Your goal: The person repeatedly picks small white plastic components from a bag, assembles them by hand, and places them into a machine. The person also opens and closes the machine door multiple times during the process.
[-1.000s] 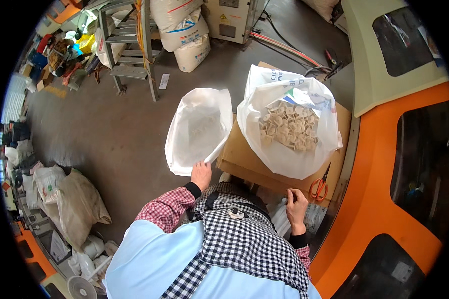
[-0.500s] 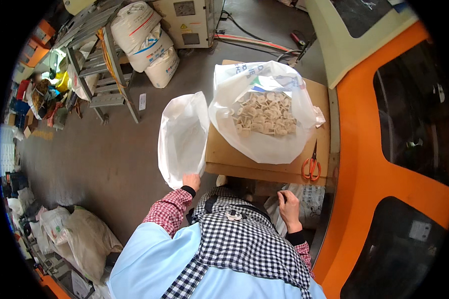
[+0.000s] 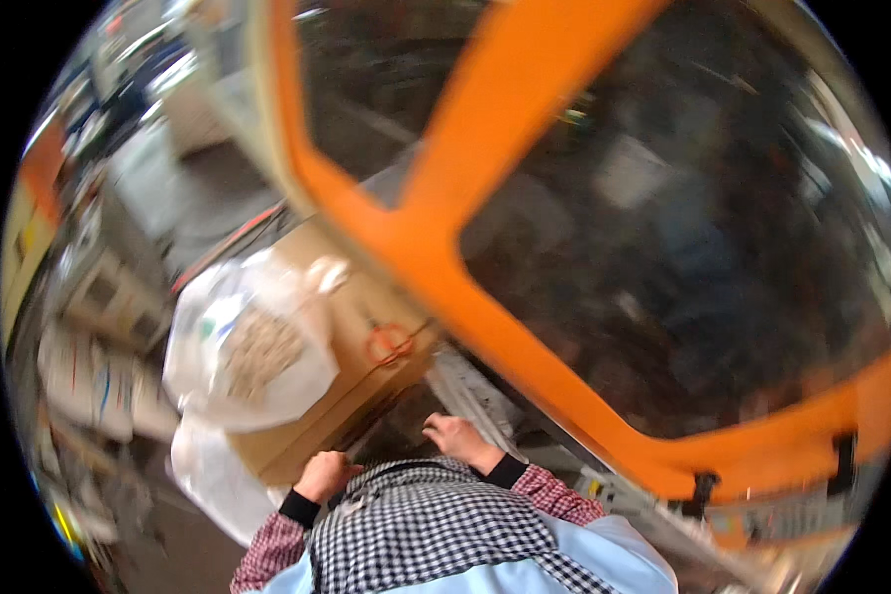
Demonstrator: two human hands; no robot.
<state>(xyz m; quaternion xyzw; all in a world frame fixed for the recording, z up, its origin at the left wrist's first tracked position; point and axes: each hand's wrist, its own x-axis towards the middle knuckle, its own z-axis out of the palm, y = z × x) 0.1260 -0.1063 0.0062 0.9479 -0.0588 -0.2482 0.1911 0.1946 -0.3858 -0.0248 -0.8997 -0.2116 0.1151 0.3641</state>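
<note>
My left hand (image 3: 325, 476) is closed in a loose fist in front of my checked apron, apart from the white bag. My right hand (image 3: 459, 442) hovers near the box's front edge, its fingers curled in, with nothing visible in them. Ahead on the left, an open clear plastic bag (image 3: 193, 381) holds many small pale plastic parts (image 3: 262, 351). It stands on a cardboard box (image 3: 351, 317). Orange-handled scissors (image 3: 389, 345) lie on the cardboard near its right corner. An empty-looking white bag (image 3: 213, 475) hangs down at the box's left side.
A large machine with an orange frame (image 3: 376, 233) and dark windows fills the right, close beside the box. White sacks (image 3: 99, 381) and a pale cabinet (image 3: 114, 292) stand at the far left. Much of the surroundings is smeared by motion.
My view has swung to the right, toward the orange machine. My left hand has let go of the white bag's edge and come in front of my apron. Both hands are now closer together.
</note>
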